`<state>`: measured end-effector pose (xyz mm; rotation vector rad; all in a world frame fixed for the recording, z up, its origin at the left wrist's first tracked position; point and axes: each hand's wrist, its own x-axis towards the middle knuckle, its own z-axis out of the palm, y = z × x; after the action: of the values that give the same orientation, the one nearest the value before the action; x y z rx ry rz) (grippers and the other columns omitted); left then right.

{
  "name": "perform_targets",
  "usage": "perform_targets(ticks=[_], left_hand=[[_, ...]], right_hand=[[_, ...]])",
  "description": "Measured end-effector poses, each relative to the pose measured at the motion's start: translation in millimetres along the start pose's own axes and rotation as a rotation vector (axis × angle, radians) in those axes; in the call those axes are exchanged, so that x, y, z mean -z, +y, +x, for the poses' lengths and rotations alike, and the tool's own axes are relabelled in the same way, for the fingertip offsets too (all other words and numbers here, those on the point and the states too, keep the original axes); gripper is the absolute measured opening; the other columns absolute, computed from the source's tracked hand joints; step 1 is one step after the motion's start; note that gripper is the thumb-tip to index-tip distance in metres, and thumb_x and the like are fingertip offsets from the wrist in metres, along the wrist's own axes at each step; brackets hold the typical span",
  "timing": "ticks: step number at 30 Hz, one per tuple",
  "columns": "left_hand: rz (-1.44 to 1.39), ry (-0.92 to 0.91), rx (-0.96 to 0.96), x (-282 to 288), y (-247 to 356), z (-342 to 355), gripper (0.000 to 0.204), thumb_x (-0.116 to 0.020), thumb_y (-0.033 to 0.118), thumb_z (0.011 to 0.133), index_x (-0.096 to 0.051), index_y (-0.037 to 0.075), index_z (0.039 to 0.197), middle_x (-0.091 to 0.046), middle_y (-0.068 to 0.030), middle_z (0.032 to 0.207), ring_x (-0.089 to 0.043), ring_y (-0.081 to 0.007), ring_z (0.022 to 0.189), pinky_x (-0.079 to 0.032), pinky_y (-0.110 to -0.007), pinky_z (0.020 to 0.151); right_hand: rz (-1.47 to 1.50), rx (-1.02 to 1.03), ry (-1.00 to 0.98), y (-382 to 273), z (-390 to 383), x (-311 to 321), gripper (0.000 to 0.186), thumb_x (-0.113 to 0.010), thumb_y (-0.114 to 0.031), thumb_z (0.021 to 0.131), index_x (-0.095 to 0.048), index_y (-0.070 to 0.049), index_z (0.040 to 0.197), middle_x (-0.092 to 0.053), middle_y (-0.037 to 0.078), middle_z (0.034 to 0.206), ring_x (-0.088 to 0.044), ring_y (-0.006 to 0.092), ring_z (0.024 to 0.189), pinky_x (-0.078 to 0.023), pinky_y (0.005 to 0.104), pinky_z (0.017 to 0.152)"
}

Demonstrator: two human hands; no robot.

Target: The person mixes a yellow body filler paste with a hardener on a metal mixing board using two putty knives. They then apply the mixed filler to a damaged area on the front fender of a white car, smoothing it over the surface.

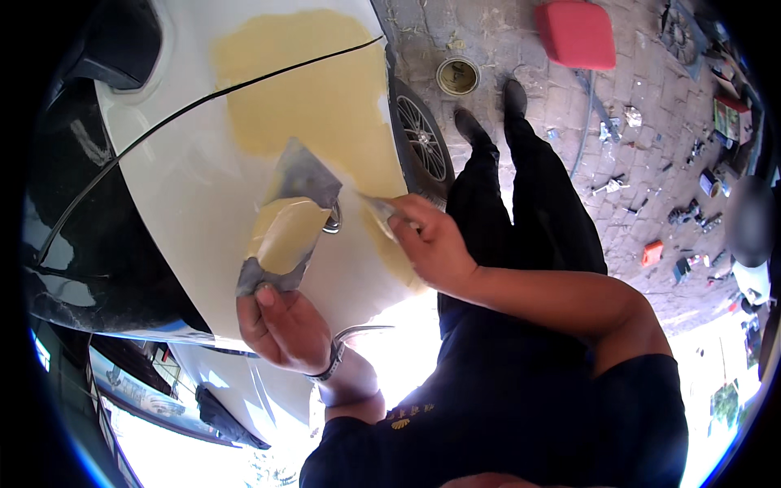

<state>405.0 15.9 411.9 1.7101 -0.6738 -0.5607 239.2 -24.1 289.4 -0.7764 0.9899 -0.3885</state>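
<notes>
My left hand (pixel 285 329) pinches the near end of a grey plate (pixel 307 175), its thumb on top. A thick smear of pale yellow putty (pixel 285 234) covers the plate's middle. Between the fingers and thumb of my right hand (pixel 435 248) is a thin putty scraper (pixel 377 209), its blade pointing at the car, a little right of the plate. Whether the blade touches the car cannot be made out. Beyond both hands, the white car panel (pixel 183 203) carries a broad yellow filler patch (pixel 313 102), crossed by a dark panel gap.
A car wheel (pixel 421 134) stands just past my right hand. On the paved ground are an open tin (pixel 457 76), a red stool (pixel 576 34), an orange box (pixel 652 253) and scattered tools and scraps. The car's dark mirror (pixel 118 41) juts out at far left.
</notes>
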Motion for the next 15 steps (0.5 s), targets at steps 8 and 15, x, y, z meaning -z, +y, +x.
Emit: perform_targets(ticks=[8,15], left_hand=[[0.460,-0.237,0.142,-27.6,7.4,0.3,0.032,-0.046,0.002,0.105,-0.067,-0.012,0.126,-0.076,-0.0166,0.105,-0.069,-0.0175,0.096,-0.053,-0.030,0.088],[0.282,-0.130,0.196,-19.6,10.2,-2.1,0.028,-0.048,0.005,0.107,-0.067,-0.012,0.118,-0.074,-0.0173,0.106,-0.069,-0.0204,0.098,-0.053,-0.031,0.090]], right_hand=[[-0.464,0.827,0.078,-77.7,29.7,49.2,0.053,-0.065,0.008,0.077,-0.072,-0.006,0.128,-0.070,0.012,0.115,-0.070,0.0290,0.099,-0.058,0.0370,0.085],[-0.495,0.896,-0.076,-63.2,10.7,8.5,0.049,-0.074,0.000,0.076,-0.075,-0.009,0.124,-0.071,0.008,0.118,-0.072,0.0295,0.104,-0.060,0.0419,0.090]])
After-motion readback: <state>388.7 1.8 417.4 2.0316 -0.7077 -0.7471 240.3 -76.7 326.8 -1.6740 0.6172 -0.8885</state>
